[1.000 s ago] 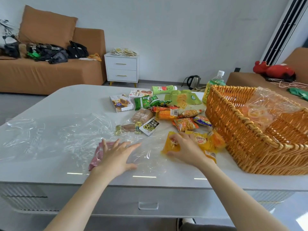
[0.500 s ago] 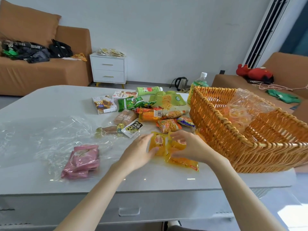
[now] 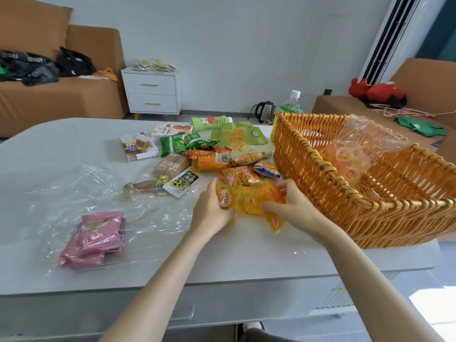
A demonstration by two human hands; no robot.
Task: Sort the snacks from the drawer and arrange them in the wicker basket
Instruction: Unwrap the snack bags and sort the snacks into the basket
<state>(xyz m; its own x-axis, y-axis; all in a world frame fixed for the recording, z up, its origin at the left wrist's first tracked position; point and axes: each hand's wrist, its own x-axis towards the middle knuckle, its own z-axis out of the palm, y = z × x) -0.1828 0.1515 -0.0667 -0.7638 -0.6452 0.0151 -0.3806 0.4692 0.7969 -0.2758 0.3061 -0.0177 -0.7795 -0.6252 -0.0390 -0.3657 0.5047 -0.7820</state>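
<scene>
Gripping a bunch of yellow snack packets (image 3: pixel 249 199) between both hands, low over the front of the desk (image 3: pixel 74 134) and just left of the wicker basket (image 3: pixel 345 193). Left hand (image 3: pixel 212 208) curled round the bunch's left end, beside a red-and-white label. Right hand (image 3: pixel 291 203) pinching the crinkled right end with thumb and fingers. One yellow packet dangling below the right hand, touching the desk or just clear of it; cannot tell which.

Inside the basket, a clear bag of orange rings (image 3: pixel 345 156) lying by the woven divider; which compartment, cannot tell.

Just behind the hands, loose snacks spread over the desk:
- orange noodle packets (image 3: pixel 238 175)
- a brown bread pack (image 3: pixel 170 166)
- green packets (image 3: pixel 172 144)
- a small box (image 3: pixel 138 146)
- a green tube (image 3: pixel 209 120) lying on its side at the back

Left of the hands, a crumpled clear plastic sheet (image 3: pixel 74 188) flat on the desk, with a stack of pink packets (image 3: pixel 96 240) near the front edge, well apart from the rest.

Behind the basket's far corner, a bottle (image 3: pixel 290 104) standing upright. Farther back on the floor, a kettle (image 3: pixel 265 111) and a white nightstand (image 3: pixel 153 92) against the wall.
</scene>
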